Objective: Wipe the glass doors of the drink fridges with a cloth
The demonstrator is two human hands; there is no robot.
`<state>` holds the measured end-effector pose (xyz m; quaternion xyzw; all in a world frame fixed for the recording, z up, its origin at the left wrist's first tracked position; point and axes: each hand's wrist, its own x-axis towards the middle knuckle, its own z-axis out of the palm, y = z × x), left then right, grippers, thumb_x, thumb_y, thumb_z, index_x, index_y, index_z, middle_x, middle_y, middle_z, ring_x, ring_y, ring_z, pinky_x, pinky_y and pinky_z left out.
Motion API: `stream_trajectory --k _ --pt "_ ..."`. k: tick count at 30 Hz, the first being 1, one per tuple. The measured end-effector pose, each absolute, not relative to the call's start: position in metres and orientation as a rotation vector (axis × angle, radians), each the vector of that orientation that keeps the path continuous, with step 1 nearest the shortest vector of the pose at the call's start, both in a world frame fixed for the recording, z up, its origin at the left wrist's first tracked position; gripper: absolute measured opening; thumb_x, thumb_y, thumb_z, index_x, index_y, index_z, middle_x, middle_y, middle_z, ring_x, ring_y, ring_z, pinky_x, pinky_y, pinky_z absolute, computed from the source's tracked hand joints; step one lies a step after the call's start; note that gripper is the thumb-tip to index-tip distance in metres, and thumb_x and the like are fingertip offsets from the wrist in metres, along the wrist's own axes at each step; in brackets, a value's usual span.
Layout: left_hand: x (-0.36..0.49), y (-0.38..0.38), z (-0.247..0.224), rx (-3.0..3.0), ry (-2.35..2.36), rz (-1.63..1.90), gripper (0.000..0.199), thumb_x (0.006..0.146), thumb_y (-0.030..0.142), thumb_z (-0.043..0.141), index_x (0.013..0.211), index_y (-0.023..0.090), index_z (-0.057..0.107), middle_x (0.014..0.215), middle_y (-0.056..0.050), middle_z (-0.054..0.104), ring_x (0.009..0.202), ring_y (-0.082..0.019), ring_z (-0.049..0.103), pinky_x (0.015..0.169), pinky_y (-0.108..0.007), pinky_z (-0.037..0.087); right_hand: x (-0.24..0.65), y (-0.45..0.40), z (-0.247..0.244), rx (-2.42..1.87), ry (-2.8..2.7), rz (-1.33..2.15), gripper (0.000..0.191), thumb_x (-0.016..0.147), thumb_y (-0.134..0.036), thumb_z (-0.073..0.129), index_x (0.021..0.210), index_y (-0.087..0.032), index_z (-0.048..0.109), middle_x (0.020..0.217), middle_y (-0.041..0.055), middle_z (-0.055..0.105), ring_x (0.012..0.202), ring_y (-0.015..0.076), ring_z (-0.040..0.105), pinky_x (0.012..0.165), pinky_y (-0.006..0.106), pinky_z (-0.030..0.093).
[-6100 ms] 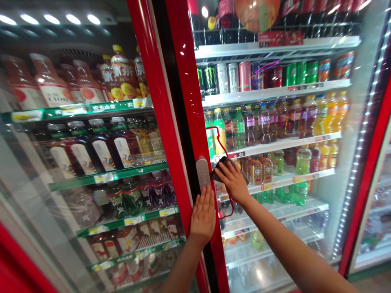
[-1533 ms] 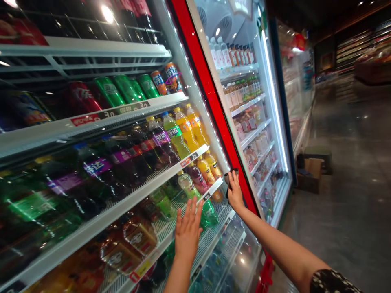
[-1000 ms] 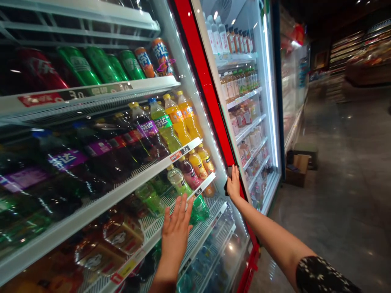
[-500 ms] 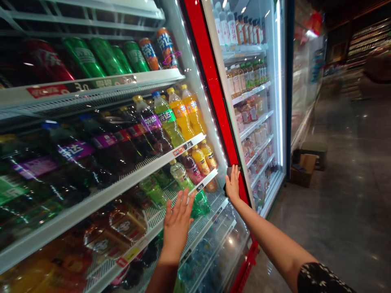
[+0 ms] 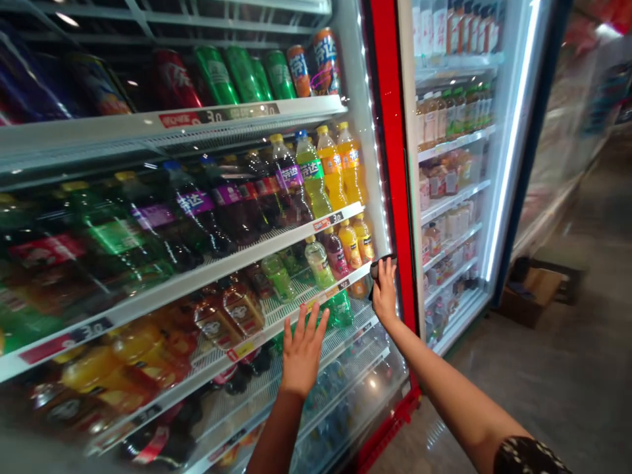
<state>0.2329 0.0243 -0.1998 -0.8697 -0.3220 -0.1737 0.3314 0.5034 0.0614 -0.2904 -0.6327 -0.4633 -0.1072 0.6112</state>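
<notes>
Drink bottles and cans fill a fridge with a glass door in a red frame (image 5: 395,131). My left hand (image 5: 302,345) has its fingers spread against the glass, in front of the lower shelves, and holds nothing. To its right, my right hand (image 5: 385,293) lies over a dark cloth (image 5: 382,268) at the inner edge of the red frame; its fingertips rest on the cloth. Behind the glass, near my left hand, a green bottle (image 5: 340,308) lies on a shelf. Above it stand small juice bottles (image 5: 349,243).
A second lit fridge (image 5: 451,141) with bottles on its shelves stands to the right. An open cardboard box (image 5: 530,296) sits on the grey floor (image 5: 494,375) beyond it. Soda cans (image 5: 244,74) line the upper shelf.
The view has turned left, so the fridges appear further right and more bottles show at the left. My left hand stays spread; my right hand now sits slightly higher over the cloth.
</notes>
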Motion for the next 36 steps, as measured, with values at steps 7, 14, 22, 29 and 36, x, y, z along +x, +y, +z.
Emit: stream_trajectory --k 7,14,22,29,36 --pt "0.210 0.015 -0.208 -2.223 -0.980 -0.414 0.091 0.082 0.014 0.065 0.160 0.028 0.022 0.169 -0.002 0.012 0.157 -0.024 -0.007 0.126 -0.053 -0.009 0.454 0.019 -0.312 -1.375 -1.633 -0.405 0.096 0.081 -0.002 0.043 0.161 -0.041 0.009 0.171 -0.0040 0.005 0.156 0.0345 0.000 0.118 0.068 0.028" --pt "0.172 0.007 -0.210 -2.156 -1.100 -0.333 0.092 0.082 0.014 0.064 0.161 0.029 0.018 0.169 -0.001 0.005 0.156 -0.027 -0.011 0.126 -0.057 -0.007 0.465 0.044 -0.288 -1.453 -1.201 -0.383 0.092 0.083 -0.007 0.037 0.163 -0.031 -0.001 0.171 0.0005 -0.005 0.156 0.0368 -0.005 0.115 0.072 0.028" --pt "0.147 0.005 -0.207 -2.104 -1.163 -0.312 0.092 0.086 0.018 0.063 0.161 0.031 0.011 0.169 -0.001 0.008 0.157 -0.028 0.001 0.127 -0.058 -0.003 0.413 0.010 -0.306 -1.372 -1.724 -0.486 0.091 0.086 -0.006 0.043 0.162 -0.039 0.004 0.170 -0.0018 0.014 0.156 0.0349 0.006 0.117 0.073 0.024" --pt "0.105 0.008 -0.205 -2.117 -1.202 -0.385 0.093 0.086 0.030 0.068 0.160 0.033 0.012 0.169 -0.002 0.010 0.157 -0.027 -0.002 0.127 -0.058 0.000 0.392 0.030 -0.275 -1.497 -1.342 -0.432 0.088 0.088 -0.009 0.041 0.163 -0.029 -0.002 0.171 0.0040 0.000 0.156 0.0379 -0.004 0.112 0.073 0.032" --pt "0.078 0.001 -0.193 -2.144 -1.135 -0.367 0.092 0.086 0.029 0.067 0.160 0.033 0.013 0.169 0.000 0.009 0.157 -0.025 -0.007 0.126 -0.055 -0.007 0.336 0.005 -0.302 -1.365 -1.841 -0.577 0.092 0.084 -0.003 0.044 0.162 -0.034 0.005 0.168 0.0007 0.019 0.156 0.0343 0.003 0.117 0.074 0.021"
